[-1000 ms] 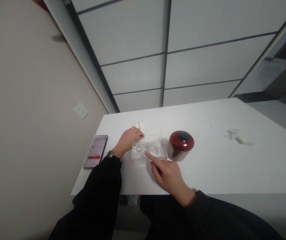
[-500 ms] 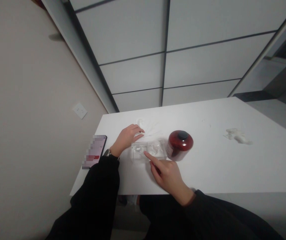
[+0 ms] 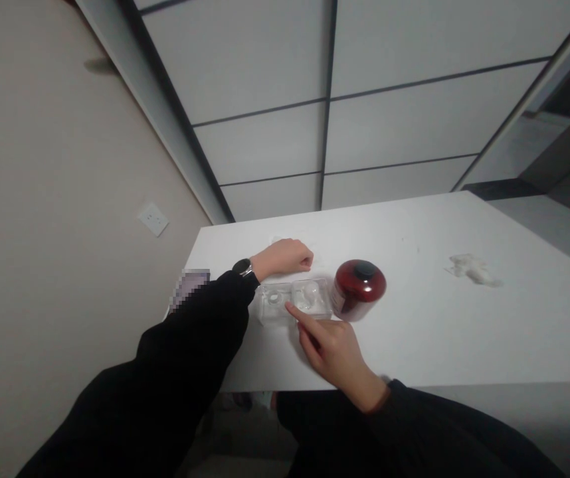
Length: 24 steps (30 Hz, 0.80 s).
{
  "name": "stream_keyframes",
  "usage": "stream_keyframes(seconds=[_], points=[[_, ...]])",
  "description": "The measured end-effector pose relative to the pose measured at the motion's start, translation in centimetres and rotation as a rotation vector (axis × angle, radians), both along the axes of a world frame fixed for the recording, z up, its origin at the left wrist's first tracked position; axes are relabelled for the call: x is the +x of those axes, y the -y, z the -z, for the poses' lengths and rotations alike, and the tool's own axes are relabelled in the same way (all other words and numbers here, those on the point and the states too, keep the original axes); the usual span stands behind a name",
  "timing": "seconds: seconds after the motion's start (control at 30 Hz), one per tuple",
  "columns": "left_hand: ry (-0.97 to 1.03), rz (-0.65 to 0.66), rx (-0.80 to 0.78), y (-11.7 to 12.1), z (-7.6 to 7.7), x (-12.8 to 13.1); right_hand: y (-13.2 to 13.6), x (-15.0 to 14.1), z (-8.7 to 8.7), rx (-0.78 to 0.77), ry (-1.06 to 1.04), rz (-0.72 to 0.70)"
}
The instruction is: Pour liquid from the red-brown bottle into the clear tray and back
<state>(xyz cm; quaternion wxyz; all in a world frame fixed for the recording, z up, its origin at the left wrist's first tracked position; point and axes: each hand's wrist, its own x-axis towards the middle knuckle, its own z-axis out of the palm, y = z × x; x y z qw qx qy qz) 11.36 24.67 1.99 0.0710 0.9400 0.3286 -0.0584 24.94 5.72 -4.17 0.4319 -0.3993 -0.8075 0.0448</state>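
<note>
My left hand (image 3: 287, 255) is closed in a loose fist, low over the table behind a clear plastic box. Its fingertips are turned away, so I cannot tell what they hold. Part of a thin whitish sheet (image 3: 278, 238) shows beyond it. The clear box (image 3: 276, 313) has two compartments; a small ring-shaped piece (image 3: 275, 298) lies in the left one and a clear rounded piece (image 3: 311, 290) in the right. My right hand (image 3: 337, 348) has its index finger stretched out to the box's middle, the thumb apart below and the other fingers curled. It grips nothing.
A dark red bottle with a black cap (image 3: 359, 290) stands just right of the box. Crumpled tissue (image 3: 474, 270) lies farther right on the white table (image 3: 429, 332). A phone (image 3: 189, 287) lies at the left edge, partly under my left sleeve.
My left hand has moved right across the whitish sheet, and its fingers have curled into a fist. The left sleeve now covers part of the phone. My right hand has stayed nearly still.
</note>
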Motion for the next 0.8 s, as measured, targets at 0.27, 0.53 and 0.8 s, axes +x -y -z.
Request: stream_keyframes(seconds=[0.27,0.53,0.8], points=[[0.006,0.024,0.038,0.4,0.0,-0.5,0.1,0.0,0.1,-0.026,0.003,-0.005],[0.065,0.049,-0.016,0.3,0.6,-0.6,0.0,0.0,0.1,-0.057,0.001,-0.015],[0.127,0.045,-0.079,0.7,0.1,-1.3,0.0,0.1,0.4,-0.052,0.023,-0.005]])
